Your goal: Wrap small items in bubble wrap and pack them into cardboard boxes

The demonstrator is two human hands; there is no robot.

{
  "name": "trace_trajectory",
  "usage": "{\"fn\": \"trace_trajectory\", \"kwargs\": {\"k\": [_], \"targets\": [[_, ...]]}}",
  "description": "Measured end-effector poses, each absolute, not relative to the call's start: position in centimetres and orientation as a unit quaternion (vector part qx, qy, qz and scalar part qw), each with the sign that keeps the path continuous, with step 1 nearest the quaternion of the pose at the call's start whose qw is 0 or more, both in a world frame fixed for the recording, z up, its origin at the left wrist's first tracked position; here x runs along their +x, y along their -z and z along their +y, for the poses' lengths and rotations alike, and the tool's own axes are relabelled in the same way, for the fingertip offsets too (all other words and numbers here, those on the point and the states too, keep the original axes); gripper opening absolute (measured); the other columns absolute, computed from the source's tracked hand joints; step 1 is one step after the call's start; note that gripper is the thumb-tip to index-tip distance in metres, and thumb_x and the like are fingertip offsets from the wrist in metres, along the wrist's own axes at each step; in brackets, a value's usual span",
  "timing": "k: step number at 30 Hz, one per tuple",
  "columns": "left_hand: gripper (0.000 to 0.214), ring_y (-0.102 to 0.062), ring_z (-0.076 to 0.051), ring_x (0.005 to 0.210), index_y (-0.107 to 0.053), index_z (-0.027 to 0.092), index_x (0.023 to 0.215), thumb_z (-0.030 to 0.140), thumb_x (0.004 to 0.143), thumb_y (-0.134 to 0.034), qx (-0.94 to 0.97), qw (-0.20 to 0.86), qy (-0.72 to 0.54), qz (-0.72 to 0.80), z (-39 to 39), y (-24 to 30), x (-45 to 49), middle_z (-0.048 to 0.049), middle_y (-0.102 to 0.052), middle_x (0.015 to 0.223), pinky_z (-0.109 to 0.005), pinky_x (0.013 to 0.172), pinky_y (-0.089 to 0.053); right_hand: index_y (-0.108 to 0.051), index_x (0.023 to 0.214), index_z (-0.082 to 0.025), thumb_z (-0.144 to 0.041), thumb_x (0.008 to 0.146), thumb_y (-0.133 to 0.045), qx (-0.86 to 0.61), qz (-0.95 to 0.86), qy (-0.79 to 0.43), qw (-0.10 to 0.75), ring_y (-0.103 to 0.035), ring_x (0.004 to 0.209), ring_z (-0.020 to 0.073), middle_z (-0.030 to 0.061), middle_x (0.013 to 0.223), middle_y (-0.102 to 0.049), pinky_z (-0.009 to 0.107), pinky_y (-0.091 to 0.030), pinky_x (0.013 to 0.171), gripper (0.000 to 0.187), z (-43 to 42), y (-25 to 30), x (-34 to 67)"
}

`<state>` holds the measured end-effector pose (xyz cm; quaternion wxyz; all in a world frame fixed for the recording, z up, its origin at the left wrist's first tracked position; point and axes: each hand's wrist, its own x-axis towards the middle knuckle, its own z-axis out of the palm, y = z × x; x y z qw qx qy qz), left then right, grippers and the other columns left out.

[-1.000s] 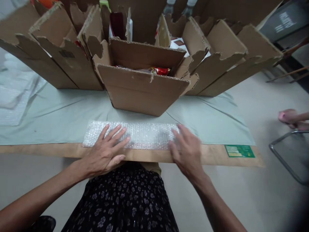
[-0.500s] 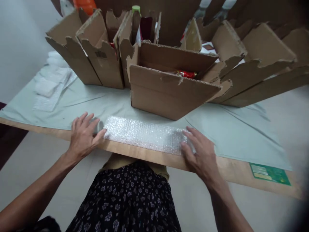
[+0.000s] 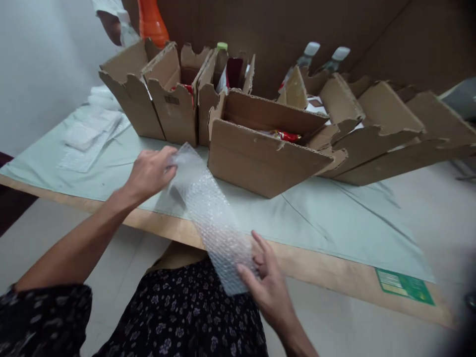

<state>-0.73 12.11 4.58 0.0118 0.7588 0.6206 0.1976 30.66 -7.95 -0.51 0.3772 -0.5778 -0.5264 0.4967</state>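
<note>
A clear strip of bubble wrap (image 3: 213, 210) hangs slantwise between my hands, over the table's front edge. My left hand (image 3: 152, 168) pinches its upper left end above the cloth. At the lower right end, my right hand (image 3: 266, 275) grips the strip's edge, thumb on the near face and some fingers behind it. The strip's lower end is in front of my dark flowered clothing. Just behind it stands a low open cardboard box (image 3: 267, 161) with a red shiny packet (image 3: 288, 136) inside.
Several open cardboard holders (image 3: 169, 111) line the back, with bottles (image 3: 310, 52) and an orange container (image 3: 151, 25) behind. More bubble wrap (image 3: 87, 134) lies at the left on the pale green cloth (image 3: 316, 223). A green card (image 3: 404, 286) is at the front right edge.
Both hands have taken hold of the bubble wrap and lifted it off the table. Its left end went up and away, its right end came toward me. The view tilted up slightly.
</note>
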Motion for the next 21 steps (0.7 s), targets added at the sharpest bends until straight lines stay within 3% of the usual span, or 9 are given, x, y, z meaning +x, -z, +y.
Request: {"fn": "trace_trajectory", "kwargs": {"k": [2,6,9,11,14,16,18,21], "targets": [[0.045,-0.069,-0.033,0.099,-0.063,0.021,0.127,0.022,0.082,-0.062,0.778,-0.013,-0.144,0.611,15.3,-4.2,0.3,-0.0103,-0.076,0.102,-0.051,0.096,-0.049,-0.029,0.162,-0.024,-0.037,0.097,-0.061,-0.557,-0.517,-0.534,0.370,-0.073,0.091,0.0225,0.0116,0.112,-0.074,0.041,-0.062,0.086,0.074,-8.4,0.9,28.6],[0.062,-0.055,-0.041,0.131,-0.054,0.013,0.142,0.023,0.082,-0.067,0.794,-0.039,-0.183,0.579,15.8,-2.8,1.2,-0.0211,-0.062,0.139,-0.062,0.110,-0.040,-0.031,0.163,-0.027,-0.034,0.095,-0.064,-0.567,-0.534,-0.519,0.353,-0.071,0.093,0.0222,0.0113,0.115,-0.072,0.040,-0.060,0.087,0.076,-8.0,1.1,27.6],[0.056,-0.050,-0.034,0.140,-0.052,0.019,0.143,0.011,0.088,-0.056,0.848,0.001,-0.249,0.468,9.5,-1.8,0.3,-0.0144,-0.058,0.147,-0.058,0.114,-0.041,-0.044,0.157,-0.028,-0.036,0.092,-0.068,-0.553,-0.515,-0.562,0.338,-0.068,0.090,0.0201,0.0086,0.109,-0.071,0.037,-0.059,0.083,0.070,-7.6,0.5,28.1],[0.065,-0.039,-0.031,0.151,-0.049,0.023,0.147,0.002,0.086,-0.052,0.884,0.048,-0.237,0.399,3.6,-1.0,-0.3,-0.0117,-0.050,0.156,-0.059,0.120,-0.038,-0.055,0.149,-0.029,-0.039,0.093,-0.069,-0.533,-0.465,-0.621,0.336,-0.065,0.084,0.0170,0.0054,0.101,-0.070,0.033,-0.058,0.078,0.059,-7.4,0.2,28.3],[0.070,-0.028,-0.037,0.157,-0.044,0.020,0.152,0.002,0.085,-0.057,0.903,0.099,-0.208,0.362,-4.1,0.3,0.0,-0.0171,-0.040,0.164,-0.065,0.122,-0.032,-0.070,0.128,-0.028,-0.045,0.091,-0.073,-0.508,-0.366,-0.700,0.345,-0.062,0.075,0.0134,0.0018,0.090,-0.067,0.028,-0.057,0.068,0.041,-7.1,-0.1,27.6],[0.059,-0.041,-0.037,0.150,-0.051,0.018,0.145,0.007,0.089,-0.063,0.891,0.116,-0.255,0.358,-6.8,1.0,1.0,-0.0192,-0.055,0.152,-0.063,0.118,-0.040,-0.074,0.112,-0.025,-0.047,0.086,-0.078,-0.487,-0.309,-0.737,0.352,-0.058,0.066,0.0115,-0.0004,0.081,-0.063,0.025,-0.055,0.058,0.034,-6.9,-0.3,26.9],[0.041,-0.063,-0.030,0.127,-0.061,0.019,0.132,0.010,0.092,-0.063,0.846,0.142,-0.339,0.387,-7.4,1.2,2.0,-0.0130,-0.074,0.122,-0.052,0.105,-0.053,-0.074,0.101,-0.023,-0.047,0.084,-0.080,-0.460,-0.267,-0.767,0.359,-0.056,0.060,0.0103,-0.0018,0.075,-0.061,0.023,-0.053,0.052,0.031,-6.7,-0.6,26.2],[0.023,-0.073,-0.019,0.088,-0.069,0.022,0.113,0.012,0.095,-0.060,0.753,0.196,-0.398,0.486,-6.0,0.7,2.7,-0.0031,-0.078,0.093,-0.034,0.078,-0.060,-0.072,0.111,-0.024,-0.046,0.087,-0.078,-0.423,-0.265,-0.778,0.383,-0.063,0.064,0.0117,0.0009,0.083,-0.068,0.025,-0.056,0.056,0.033,-6.4,-1.2,25.6]]}}
